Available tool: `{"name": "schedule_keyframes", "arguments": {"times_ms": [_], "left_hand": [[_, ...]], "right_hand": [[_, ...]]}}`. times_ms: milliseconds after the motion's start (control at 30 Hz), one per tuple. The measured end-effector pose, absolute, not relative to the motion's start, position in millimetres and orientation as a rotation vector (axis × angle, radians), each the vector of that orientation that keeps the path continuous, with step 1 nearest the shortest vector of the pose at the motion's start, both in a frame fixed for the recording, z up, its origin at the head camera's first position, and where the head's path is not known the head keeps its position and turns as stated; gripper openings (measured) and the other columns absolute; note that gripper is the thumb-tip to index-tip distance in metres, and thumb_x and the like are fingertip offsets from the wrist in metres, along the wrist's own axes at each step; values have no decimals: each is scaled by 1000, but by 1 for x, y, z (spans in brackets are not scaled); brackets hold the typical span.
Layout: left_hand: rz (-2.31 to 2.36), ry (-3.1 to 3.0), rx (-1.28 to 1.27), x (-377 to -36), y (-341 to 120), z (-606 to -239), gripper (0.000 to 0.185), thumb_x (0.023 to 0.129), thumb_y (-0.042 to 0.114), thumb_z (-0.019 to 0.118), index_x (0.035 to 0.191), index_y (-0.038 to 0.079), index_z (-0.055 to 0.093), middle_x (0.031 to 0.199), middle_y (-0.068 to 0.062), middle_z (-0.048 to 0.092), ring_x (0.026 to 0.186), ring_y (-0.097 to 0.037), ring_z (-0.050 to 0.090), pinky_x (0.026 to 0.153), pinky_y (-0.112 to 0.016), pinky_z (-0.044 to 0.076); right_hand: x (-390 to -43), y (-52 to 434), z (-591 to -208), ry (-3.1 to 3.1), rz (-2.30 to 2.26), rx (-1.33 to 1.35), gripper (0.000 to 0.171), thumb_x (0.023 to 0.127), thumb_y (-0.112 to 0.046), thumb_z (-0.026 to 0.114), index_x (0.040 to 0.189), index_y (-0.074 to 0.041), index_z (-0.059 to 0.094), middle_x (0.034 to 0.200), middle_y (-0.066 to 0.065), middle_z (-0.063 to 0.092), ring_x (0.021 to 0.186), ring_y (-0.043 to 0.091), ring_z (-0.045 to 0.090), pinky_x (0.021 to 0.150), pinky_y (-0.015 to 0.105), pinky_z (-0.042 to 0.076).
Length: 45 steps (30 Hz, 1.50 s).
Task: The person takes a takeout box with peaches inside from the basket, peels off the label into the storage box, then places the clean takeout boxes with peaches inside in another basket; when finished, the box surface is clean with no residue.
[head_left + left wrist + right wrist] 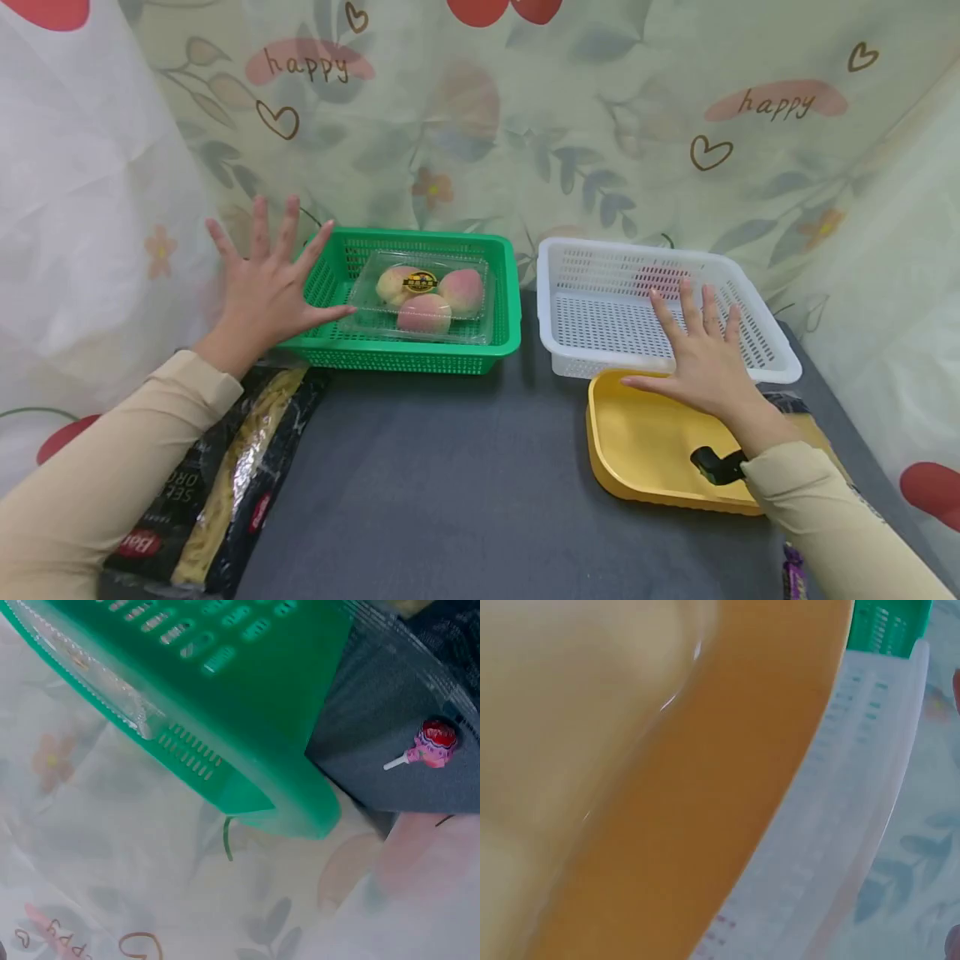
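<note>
My left hand (270,287) is spread wide, fingers straight, over the left end of a green plastic basket (405,358). Inside that basket lies a clear lidded box (360,287) with three pink and yellow peach-like pieces. My right hand (705,362), also spread with straight fingers, hovers above the near edge of a white basket (570,329) and a yellow tray (637,450). Neither hand holds anything. In the left wrist view the green basket (255,735) fills the top; the yellow tray's wall (705,765) fills much of the right wrist view.
A black package with yellow contents (240,475) lies under my left forearm. A lollipop (435,742) sits beside the green basket. Partly covered by my right arm are another package (817,437) and a purple-wrapped item (793,571). Printed cloth (480,150) hangs behind the dark tabletop (442,483).
</note>
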<state>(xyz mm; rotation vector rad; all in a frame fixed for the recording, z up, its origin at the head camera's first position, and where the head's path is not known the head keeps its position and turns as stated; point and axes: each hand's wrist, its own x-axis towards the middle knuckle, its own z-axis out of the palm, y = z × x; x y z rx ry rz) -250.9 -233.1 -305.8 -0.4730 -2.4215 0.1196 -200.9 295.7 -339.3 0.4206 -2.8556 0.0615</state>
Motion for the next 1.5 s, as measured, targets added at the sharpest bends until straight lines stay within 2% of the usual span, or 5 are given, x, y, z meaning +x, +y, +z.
{"name": "schedule_keyframes", "arguments": {"times_ms": [100, 333, 600, 933, 1500], "left_hand": [[118, -2468, -471, -255, -231, -303, 111, 61, 95, 5, 150, 29, 12, 157, -5, -17, 141, -34, -21, 99, -79, -8], [74, -2697, -374, -271, -222, -297, 103, 72, 75, 54, 151, 24, 13, 152, -7, -28, 135, -34, -33, 101, -77, -11], [16, -2962, -253, -299, -210, -292, 103, 74, 84, 36, 150, 28, -3, 148, -12, -35, 134, -38, -31, 103, -74, -14], [-579, -3427, -229, -318, -196, -286, 95, 87, 68, 38, 148, 20, -17, 140, -18, -44, 133, -51, -24, 105, -72, -9], [-1435, -3516, -131, -346, -208, -301, 93, 90, 63, 39, 139, 29, -33, 145, -14, -41, 134, -42, -30, 107, -71, 0]], "right_hand": [[-207, 283, -340, -2853, 67, 450, 114, 67, -71, 64, 151, -24, 2, 155, 8, -20, 140, 32, -23, 109, 68, -11], [-222, 239, -340, -2873, 143, 557, 112, 69, -73, 59, 151, -26, -1, 156, 12, -14, 142, 33, -21, 110, 65, -12], [-241, 180, -335, -2954, 365, 580, 109, 71, -75, 56, 149, -31, -7, 155, 3, -22, 142, 33, -19, 113, 64, -7], [-265, 124, -348, -2918, 947, 586, 106, 76, -71, 55, 148, -32, -12, 155, 3, -21, 142, 30, -20, 115, 62, 3], [-283, 96, -388, -2642, 1639, 268, 83, 87, -25, 65, 151, -26, 12, 159, 2, 4, 145, 27, 6, 116, 55, 19]]}}
